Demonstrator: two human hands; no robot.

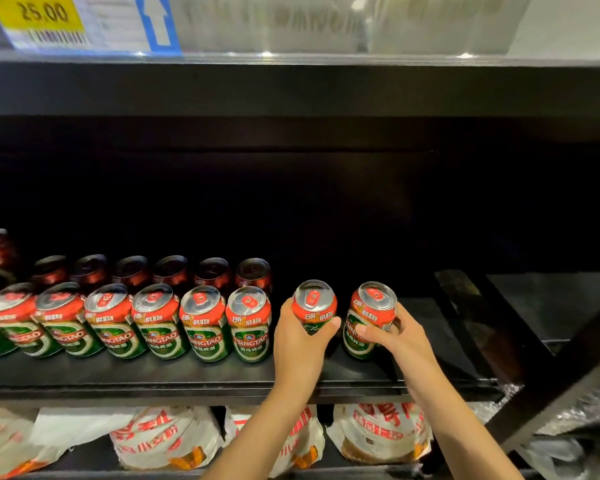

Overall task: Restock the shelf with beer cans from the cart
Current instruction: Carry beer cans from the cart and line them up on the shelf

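Gripping one upright red-and-green can (314, 306) (371, 318) each, left hand (300, 341), right hand (395, 336), seemingly touching shelf (187, 375).

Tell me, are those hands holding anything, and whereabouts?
Yes. The left hand grips one beer can round its lower body; the right hand grips another can round its middle.

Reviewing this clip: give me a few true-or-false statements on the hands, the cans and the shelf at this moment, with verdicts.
1. Each hand grips its own can. True: the left hand holds one can, the right hand another.
2. The front row of cans lies right of the hands. False: it lies to their left.
3. The yellow price tag reads 25.00. True.
4. The shelf below holds bottles. False: it holds white and red bags.
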